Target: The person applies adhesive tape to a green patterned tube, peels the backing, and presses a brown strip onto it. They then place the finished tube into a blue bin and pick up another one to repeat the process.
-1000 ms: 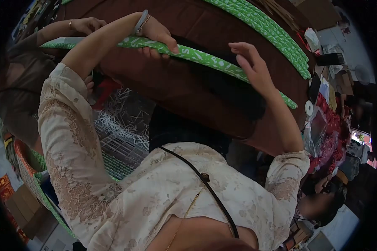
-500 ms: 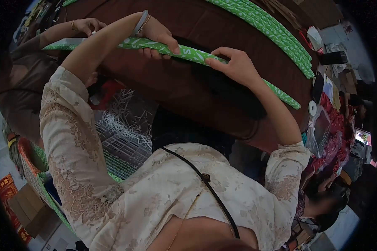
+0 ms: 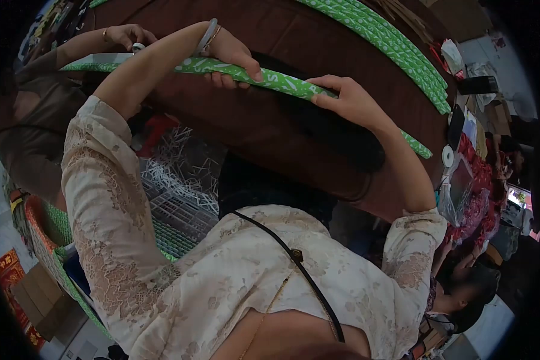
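Observation:
A long green roll of wrapping paper (image 3: 276, 79) with white printed letters and shapes stretches across the table in front of me. My left hand (image 3: 234, 59) is closed around its middle, thumb on top and fingers curled underneath. Farther right, my right hand (image 3: 351, 102) pinches the same roll between thumb and fingers. The roll's right end shows beyond my right forearm. My left forearm hides part of the roll toward its left end, where a paler strip shows along its upper edge.
Several green rolls (image 3: 396, 51) lie along the far side of the brown table (image 3: 318, 162). At the left, a co-worker's hand (image 3: 129, 36) is near a small white object. White paper strips (image 3: 180, 156) lie below. A white tape roll (image 3: 447, 155) sits by the right edge.
My right hand has slid right along the roll. My left hand has shifted slightly right and down, still gripping it.

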A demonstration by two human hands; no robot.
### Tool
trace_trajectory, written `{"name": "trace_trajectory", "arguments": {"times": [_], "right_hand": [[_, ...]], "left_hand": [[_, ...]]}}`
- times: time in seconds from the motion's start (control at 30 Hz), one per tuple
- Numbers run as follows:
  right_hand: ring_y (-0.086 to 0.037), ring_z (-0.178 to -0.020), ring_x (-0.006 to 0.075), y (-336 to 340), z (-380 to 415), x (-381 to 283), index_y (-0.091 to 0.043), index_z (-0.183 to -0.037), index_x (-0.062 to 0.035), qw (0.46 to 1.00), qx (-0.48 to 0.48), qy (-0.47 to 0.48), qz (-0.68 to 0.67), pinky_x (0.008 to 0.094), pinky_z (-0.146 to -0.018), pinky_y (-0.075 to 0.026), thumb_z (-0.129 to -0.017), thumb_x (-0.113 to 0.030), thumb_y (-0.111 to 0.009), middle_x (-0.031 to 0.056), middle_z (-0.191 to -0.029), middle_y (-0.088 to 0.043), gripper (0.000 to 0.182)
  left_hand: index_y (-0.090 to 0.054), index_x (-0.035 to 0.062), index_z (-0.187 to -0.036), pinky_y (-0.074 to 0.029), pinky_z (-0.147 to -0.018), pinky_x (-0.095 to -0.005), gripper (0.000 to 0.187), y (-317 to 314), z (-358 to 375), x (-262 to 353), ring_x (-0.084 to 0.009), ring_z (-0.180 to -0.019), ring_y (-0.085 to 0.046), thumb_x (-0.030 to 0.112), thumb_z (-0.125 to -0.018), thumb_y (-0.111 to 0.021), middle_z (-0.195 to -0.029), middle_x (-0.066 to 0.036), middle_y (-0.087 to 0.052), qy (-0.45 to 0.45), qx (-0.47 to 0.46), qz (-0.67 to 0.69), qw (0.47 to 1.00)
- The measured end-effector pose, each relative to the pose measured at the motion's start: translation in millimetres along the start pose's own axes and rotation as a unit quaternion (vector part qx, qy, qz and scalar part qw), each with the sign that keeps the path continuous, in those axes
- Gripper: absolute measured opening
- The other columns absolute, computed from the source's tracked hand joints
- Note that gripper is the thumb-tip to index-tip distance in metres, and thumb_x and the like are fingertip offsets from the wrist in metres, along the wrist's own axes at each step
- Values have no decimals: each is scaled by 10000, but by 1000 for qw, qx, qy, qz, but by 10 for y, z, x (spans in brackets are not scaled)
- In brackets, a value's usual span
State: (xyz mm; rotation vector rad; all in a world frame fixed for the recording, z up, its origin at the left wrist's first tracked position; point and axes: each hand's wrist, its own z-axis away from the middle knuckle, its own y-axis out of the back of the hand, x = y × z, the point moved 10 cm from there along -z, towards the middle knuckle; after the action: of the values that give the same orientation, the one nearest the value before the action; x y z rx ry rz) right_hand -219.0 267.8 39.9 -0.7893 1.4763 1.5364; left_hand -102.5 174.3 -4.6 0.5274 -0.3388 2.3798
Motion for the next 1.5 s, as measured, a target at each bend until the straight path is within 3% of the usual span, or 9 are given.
{"name": "trace_trajectory", "arguments": {"times": [0.1,0.5,0.67,0.87,1.07,1.13,1.23,1.37,1.5], "right_hand": [[-572,-705,167,-22,-40,63,-624,-988,-33,997,7,-66,30,281,-655,-442,-765,-327,-626,85,-787,-620,370],[-567,-673,184,31,-28,0,-622,-965,-21,998,-13,24,59,298,-620,-436,-818,-263,-560,100,-760,-609,289],[-578,-795,143,-21,35,31,-570,-1098,-30,995,-94,-19,1,281,-731,-447,-838,-227,-541,69,-903,-630,328],[-546,-944,129,404,206,307,-500,-1199,-59,994,-70,-23,-79,252,-847,-413,-860,-166,-516,66,-1100,-576,356],[-545,-855,98,501,374,378,-555,-1120,-57,997,3,-69,-24,238,-751,-435,-844,-233,-564,31,-946,-599,328],[-515,-751,91,470,351,324,-599,-1032,-59,999,37,-22,1,231,-656,-419,-804,-264,-616,8,-806,-557,307],[-512,-742,105,405,306,254,-615,-1000,-61,989,70,14,130,244,-642,-413,-775,-280,-643,15,-807,-542,316],[-540,-783,185,396,345,267,-650,-965,-114,985,60,41,155,304,-674,-429,-753,-405,-630,41,-852,-553,361],[-536,-805,185,467,461,412,-648,-1001,-131,991,20,1,131,303,-686,-422,-753,-390,-633,42,-860,-552,359]], "left_hand": [[-451,82,-778,-355,-379,-232,405,11,5,16,-72,-411,-391,486,-790,-486,-510,34,-393,1,-3,3,1000],[-440,74,-779,-352,-367,-223,404,-44,-61,86,-76,-395,-386,474,-799,-495,-489,28,-375,-13,-31,29,999],[-433,79,-772,-349,-366,-227,396,-55,-68,60,-77,-397,-385,470,-811,-484,-490,28,-374,-21,-45,23,999],[-432,81,-774,-353,-370,-241,371,-25,-37,-6,-87,-413,-395,446,-835,-459,-501,20,-378,-5,-55,37,998],[-444,72,-776,-347,-366,-249,397,-41,-3,17,-89,-414,-395,465,-815,-481,-506,8,-381,10,-45,53,998],[-477,41,-645,-381,-381,-286,455,3,-31,30,-129,-407,-429,456,-833,-462,-493,-33,-431,6,-27,53,998],[-461,64,-752,-338,-363,-250,411,-14,1,68,-87,-408,-393,469,-783,-522,-506,2,-393,4,-39,62,997],[-460,61,-750,-335,-362,-247,415,-22,-4,71,-86,-402,-389,469,-779,-532,-507,0,-397,9,-25,69,997],[-458,59,-765,-345,-371,-243,417,-59,-44,80,-84,-409,-390,471,-784,-525,-515,5,-401,13,-38,77,996]]}}
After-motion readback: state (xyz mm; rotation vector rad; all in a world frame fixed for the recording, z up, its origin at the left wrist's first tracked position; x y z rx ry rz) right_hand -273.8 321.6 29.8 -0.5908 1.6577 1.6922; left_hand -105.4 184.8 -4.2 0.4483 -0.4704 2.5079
